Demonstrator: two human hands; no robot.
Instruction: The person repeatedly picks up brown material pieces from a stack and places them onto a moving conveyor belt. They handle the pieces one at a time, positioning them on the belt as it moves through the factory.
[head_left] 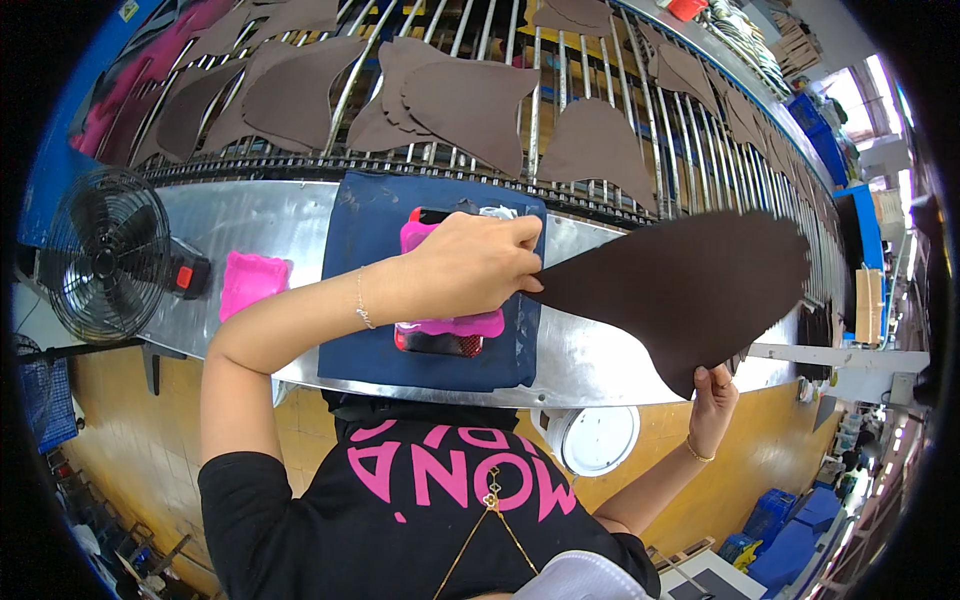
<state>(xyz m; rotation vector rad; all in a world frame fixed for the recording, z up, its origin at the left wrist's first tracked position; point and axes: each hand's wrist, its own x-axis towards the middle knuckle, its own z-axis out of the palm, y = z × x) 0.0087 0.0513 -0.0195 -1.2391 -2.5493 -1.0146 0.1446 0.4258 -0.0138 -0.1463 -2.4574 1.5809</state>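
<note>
Over metal bench (610, 360), both hands (470, 265) (712, 400) hold brown piece (690, 285).

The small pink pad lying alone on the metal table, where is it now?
In the head view, the small pink pad lies left of the blue cloth mat, beside the black fan.

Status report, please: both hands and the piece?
Left hand pinches brown piece at its tip. Right hand grips its lower edge. Piece held above metal bench.
</note>
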